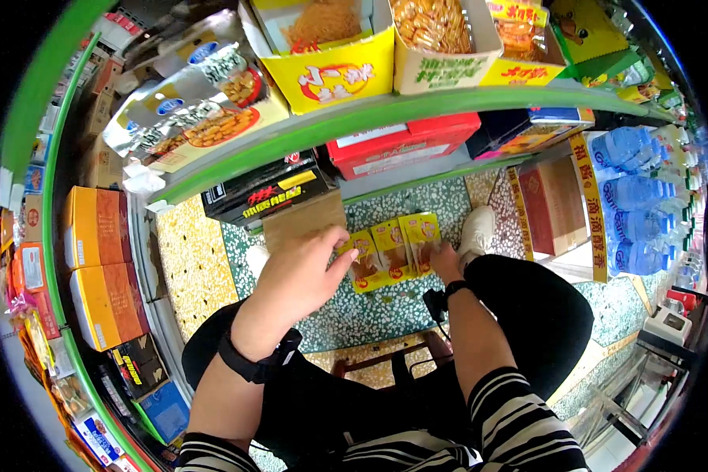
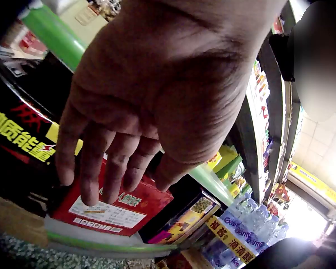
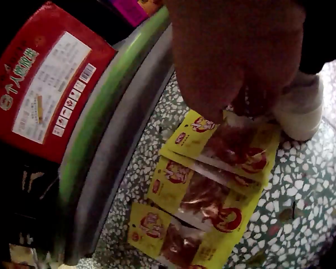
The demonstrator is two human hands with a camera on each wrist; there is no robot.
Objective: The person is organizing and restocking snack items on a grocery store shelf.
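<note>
Three yellow snack packets (image 1: pixel 391 250) with clear windows lie side by side on the speckled floor, overlapping at their edges. Beside the rightmost packet (image 3: pixel 229 147) is my right hand (image 1: pixel 447 266), its fingers at the packet's outer edge. In the right wrist view this hand (image 3: pixel 238 56) covers that edge, and I cannot tell whether the fingertips pinch it. My left hand (image 1: pixel 299 271) is raised to the left of the packets and holds nothing. The left wrist view shows its palm (image 2: pixel 162 89) with the fingers loosely extended.
A brown cardboard flap (image 1: pixel 305 219) extends from a black box (image 1: pixel 263 193) beyond my left hand. Red (image 1: pixel 405 145) and dark blue cartons stand on the low shelf. Bottled water (image 1: pixel 633 200) is stacked at right. My white shoe (image 1: pixel 477 232) stands close to my right hand.
</note>
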